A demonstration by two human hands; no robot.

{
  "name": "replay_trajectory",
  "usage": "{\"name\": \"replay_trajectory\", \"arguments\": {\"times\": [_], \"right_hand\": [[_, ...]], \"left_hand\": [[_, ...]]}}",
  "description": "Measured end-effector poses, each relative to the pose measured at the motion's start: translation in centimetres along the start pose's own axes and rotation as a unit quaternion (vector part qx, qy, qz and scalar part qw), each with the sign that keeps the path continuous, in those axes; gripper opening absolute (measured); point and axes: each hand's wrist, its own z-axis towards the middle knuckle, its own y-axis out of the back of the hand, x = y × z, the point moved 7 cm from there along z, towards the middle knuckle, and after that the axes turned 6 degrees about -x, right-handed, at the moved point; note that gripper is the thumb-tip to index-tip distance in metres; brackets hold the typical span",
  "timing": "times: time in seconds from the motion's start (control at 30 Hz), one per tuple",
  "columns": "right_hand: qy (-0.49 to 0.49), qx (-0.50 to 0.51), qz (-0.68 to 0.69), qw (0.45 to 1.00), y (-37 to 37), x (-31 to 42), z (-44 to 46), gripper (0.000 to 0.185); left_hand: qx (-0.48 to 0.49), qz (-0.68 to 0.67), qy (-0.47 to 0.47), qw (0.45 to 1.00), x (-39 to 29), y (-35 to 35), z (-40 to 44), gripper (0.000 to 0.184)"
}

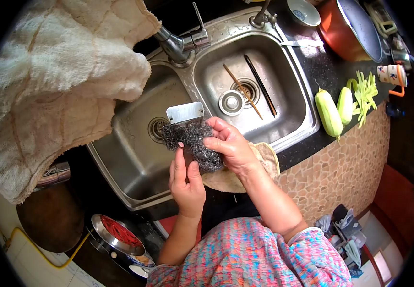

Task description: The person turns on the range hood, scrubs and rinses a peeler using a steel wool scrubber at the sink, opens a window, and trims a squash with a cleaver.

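Over the divider of the double steel sink [288, 86], both hands grip a dark, curly steel wool scrubber [195, 138]. My right hand [233, 146] pinches its right side between thumb and fingers. From below, my left hand [188, 186] has its fingertips pressed against the wool. A flat, shiny metal plate [184, 113] with rounded corners sticks out above the scrubber; its lower part is hidden, and I cannot tell which hand bears it. In the right basin lie a brown chopstick [242, 90], a black chopstick [259, 83] and a round drain strainer [231, 103].
A faucet [180, 45] stands behind the sink. A pale cloth [63, 91] hangs close at the left. Peeled green gourds [329, 112], peelings [364, 98], a red pot [343, 33] and a bowl [304, 12] occupy the right counter. A pan [118, 234] sits lower left.
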Motion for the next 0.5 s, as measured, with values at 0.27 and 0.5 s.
{"name": "replay_trajectory", "arguments": {"times": [0.27, 0.5], "right_hand": [[0.111, -0.168, 0.083, 0.976, 0.8, 2.1, 0.0, 0.009], [0.149, -0.116, -0.002, 0.982, -0.5, 2.7, -0.6, 0.015]], "left_hand": [[0.021, 0.009, 0.028, 0.999, 0.8, 0.4, -2.0, 0.040], [0.022, 0.004, -0.011, 1.000, -0.4, 0.6, -1.1, 0.038]]}}
